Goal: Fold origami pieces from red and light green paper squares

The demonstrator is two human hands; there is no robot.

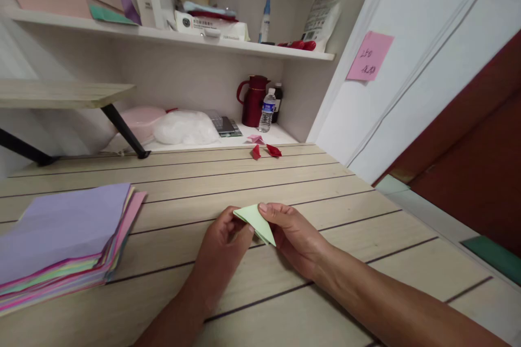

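A small folded piece of light green paper is held just above the wooden table, between both hands. My left hand pinches its left side with curled fingers. My right hand grips its right edge, thumb on top. A stack of coloured paper sheets, lilac on top, lies at the left of the table, apart from both hands.
Small folded red and pink paper pieces lie at the far edge. Behind them stand a dark red jug, a water bottle and a white bag. A shelf above holds boxes. A pink note sticks on the right wall.
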